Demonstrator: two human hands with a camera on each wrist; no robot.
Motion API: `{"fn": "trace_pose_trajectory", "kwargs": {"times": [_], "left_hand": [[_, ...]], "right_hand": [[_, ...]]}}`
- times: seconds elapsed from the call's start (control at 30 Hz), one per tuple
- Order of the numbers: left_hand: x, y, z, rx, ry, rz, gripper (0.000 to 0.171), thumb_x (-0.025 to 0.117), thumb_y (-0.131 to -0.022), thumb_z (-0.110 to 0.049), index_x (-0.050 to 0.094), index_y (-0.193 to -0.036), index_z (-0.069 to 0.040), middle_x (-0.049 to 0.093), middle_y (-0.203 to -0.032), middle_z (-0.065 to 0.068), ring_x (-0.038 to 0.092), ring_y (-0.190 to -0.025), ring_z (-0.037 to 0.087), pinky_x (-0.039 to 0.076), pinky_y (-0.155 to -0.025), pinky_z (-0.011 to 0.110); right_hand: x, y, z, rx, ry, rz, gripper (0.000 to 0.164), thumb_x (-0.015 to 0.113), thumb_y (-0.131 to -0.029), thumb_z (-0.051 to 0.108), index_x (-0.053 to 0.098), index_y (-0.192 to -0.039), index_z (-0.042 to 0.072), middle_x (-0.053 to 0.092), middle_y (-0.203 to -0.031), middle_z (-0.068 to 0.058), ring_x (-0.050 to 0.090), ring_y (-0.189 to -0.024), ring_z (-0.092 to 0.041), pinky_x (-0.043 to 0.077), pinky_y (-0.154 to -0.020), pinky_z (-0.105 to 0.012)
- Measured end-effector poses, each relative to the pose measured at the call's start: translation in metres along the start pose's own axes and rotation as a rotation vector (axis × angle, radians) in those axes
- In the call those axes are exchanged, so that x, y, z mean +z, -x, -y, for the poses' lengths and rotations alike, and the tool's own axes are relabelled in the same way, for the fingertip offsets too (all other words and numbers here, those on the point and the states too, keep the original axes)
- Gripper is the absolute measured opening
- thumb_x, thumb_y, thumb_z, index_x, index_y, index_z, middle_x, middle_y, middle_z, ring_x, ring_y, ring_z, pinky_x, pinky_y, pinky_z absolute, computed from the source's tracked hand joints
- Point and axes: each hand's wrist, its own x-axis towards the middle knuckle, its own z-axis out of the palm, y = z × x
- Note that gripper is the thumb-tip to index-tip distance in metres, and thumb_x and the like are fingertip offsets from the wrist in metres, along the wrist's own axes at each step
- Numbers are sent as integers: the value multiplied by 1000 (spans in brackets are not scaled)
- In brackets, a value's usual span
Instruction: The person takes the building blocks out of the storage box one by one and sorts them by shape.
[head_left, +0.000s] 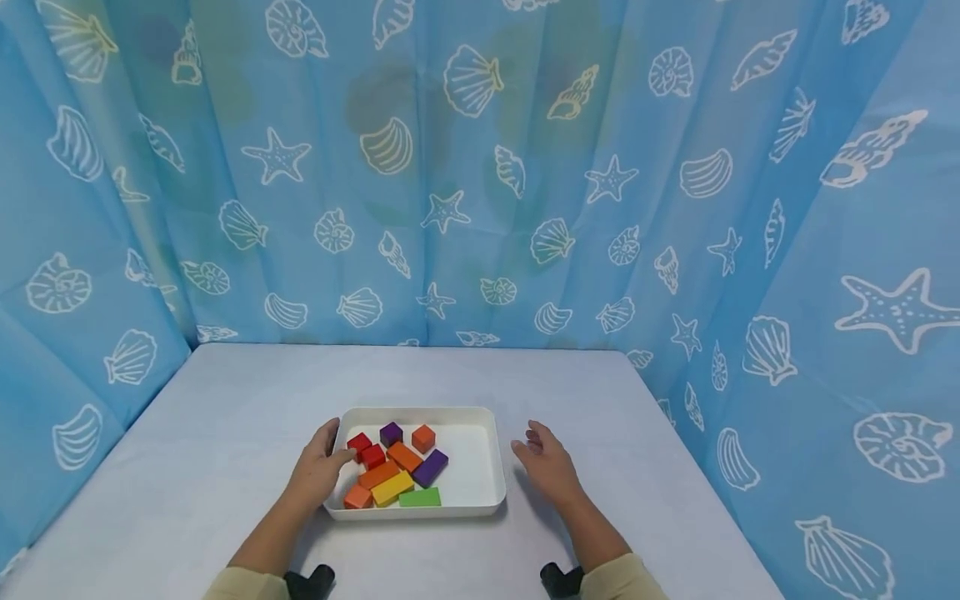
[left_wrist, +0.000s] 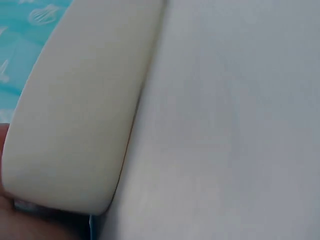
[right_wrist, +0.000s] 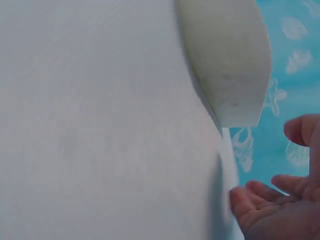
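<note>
A shallow white tray (head_left: 471,467) sits on the table with several coloured blocks in it. Among them are a yellow block (head_left: 393,489), a green block (head_left: 420,497), a purple block (head_left: 431,468) and an orange cube (head_left: 423,438), mostly gathered toward the left half. My left hand (head_left: 317,471) grips the tray's left side, thumb over the rim and the fingers outside. In the left wrist view the tray's outer wall (left_wrist: 80,110) fills the left part. To the right of the tray, my right hand (head_left: 549,465) is apart from it, fingers loosely bent and holding nothing.
A white-covered table (head_left: 600,400) carries the tray near its front middle. Blue curtains (head_left: 480,200) with white shell and starfish prints hang behind the table and along both sides. Dark straps or mounts (head_left: 311,581) show at both wrists.
</note>
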Motion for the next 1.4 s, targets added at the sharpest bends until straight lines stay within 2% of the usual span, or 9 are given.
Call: {"fn": "trace_pose_trajectory", "kwargs": {"times": [0.13,0.23,0.37,0.47,0.63,0.9,1.1,1.27,1.4], "left_hand": [[-1,3,11,-21,98,-17,75,49,-99,0,20,-168,1,20,-174,23,15,-160,42,17,-126,59],[-3,4,15,-26,138,-20,76,46,-96,4,20,-168,1,20,-174,22,15,-161,40,17,-126,57],[-6,3,15,-20,181,-19,76,45,-95,6,22,-168,1,22,-174,22,18,-161,38,19,-126,54],[-6,3,13,-17,185,-21,74,46,-95,5,26,-167,1,25,-173,22,19,-160,39,21,-126,54],[-5,1,14,-31,182,-20,73,47,-95,5,30,-166,0,28,-172,22,21,-160,39,22,-125,54],[-8,-1,18,-60,160,-37,72,47,-96,2,30,-166,-1,29,-172,21,23,-159,41,22,-125,57],[-8,0,18,-42,186,-30,72,47,-96,3,31,-166,0,27,-172,22,22,-159,41,22,-125,56],[-9,0,19,-40,202,-25,71,48,-96,3,32,-165,0,28,-172,21,21,-159,40,22,-125,55],[-10,0,20,-35,204,-35,69,47,-97,2,33,-165,-1,29,-172,21,21,-160,40,22,-125,55]], "right_hand": [[2,-7,-15,32,-254,-68,53,62,-105,18,51,-150,-8,60,-144,-26,61,-131,-40,54,-107,-47],[4,-9,-14,40,-277,-91,50,62,-104,16,54,-146,-9,62,-141,-25,64,-126,-38,57,-102,-44],[14,-13,7,-13,-139,-80,47,65,-103,20,60,-144,-2,65,-139,-18,64,-127,-35,56,-103,-48],[24,-17,27,-114,-40,-48,44,67,-103,21,63,-143,3,67,-138,-14,65,-125,-33,55,-104,-51],[42,-19,62,-292,77,95,44,68,-103,20,62,-143,4,66,-140,-14,64,-126,-33,55,-105,-51],[87,-26,108,-310,142,338,41,70,-103,24,65,-142,12,68,-135,-9,67,-118,-26,58,-101,-44],[117,-26,129,-369,229,495,43,71,-102,22,64,-143,10,69,-135,-7,67,-118,-21,59,-98,-38],[140,-22,143,-465,362,587,47,75,-100,23,64,-144,13,69,-137,-4,67,-118,-16,59,-96,-31],[158,-22,150,-563,543,629,49,78,-98,27,65,-144,16,69,-133,2,65,-110,-10,57,-93,-23]]}}
